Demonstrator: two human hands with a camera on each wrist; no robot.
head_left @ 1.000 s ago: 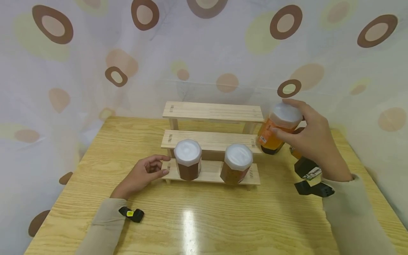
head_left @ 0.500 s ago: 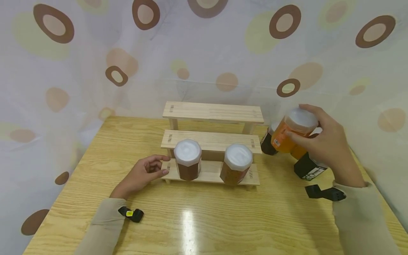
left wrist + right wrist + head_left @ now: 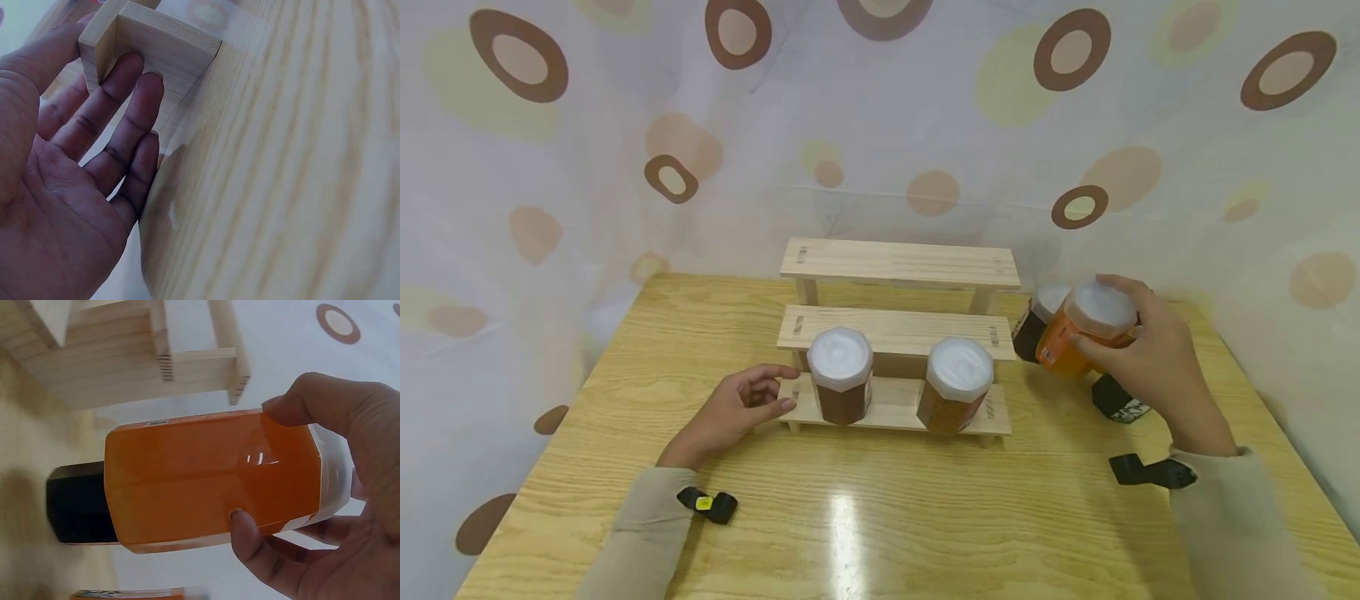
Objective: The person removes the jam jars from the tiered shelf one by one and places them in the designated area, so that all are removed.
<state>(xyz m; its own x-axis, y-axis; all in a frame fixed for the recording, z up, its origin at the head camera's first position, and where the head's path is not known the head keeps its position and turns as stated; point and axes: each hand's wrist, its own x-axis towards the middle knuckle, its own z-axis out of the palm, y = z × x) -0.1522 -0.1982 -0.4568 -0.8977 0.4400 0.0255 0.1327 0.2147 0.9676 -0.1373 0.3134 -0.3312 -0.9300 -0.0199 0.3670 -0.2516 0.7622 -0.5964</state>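
In the head view my right hand (image 3: 1157,367) grips an orange-filled jar (image 3: 1067,354) with a whitish lid, beyond the right end of the wooden three-step rack (image 3: 895,260). In the right wrist view the thumb and fingers wrap the lid end of the orange jar (image 3: 187,481). My left hand (image 3: 737,408) touches the left end of the lowest step, its fingers loosely bent. The left wrist view shows its fingertips against the rack's wooden end (image 3: 162,44). A brown jar (image 3: 842,400) and an amber jar (image 3: 951,408), both white-lidded, stand on that lowest step.
A dark jar (image 3: 1030,333) with a pale lid stands just left of the held jar. Another black faceted container (image 3: 1116,400) is partly hidden under my right hand. Behind the wooden table (image 3: 880,517) hangs a spotted cloth (image 3: 880,125).
My right hand has carried the orange jar away from the rack's right end, then lower, uncovering the dark jar. The left hand and the two jars on the lowest step stay put.
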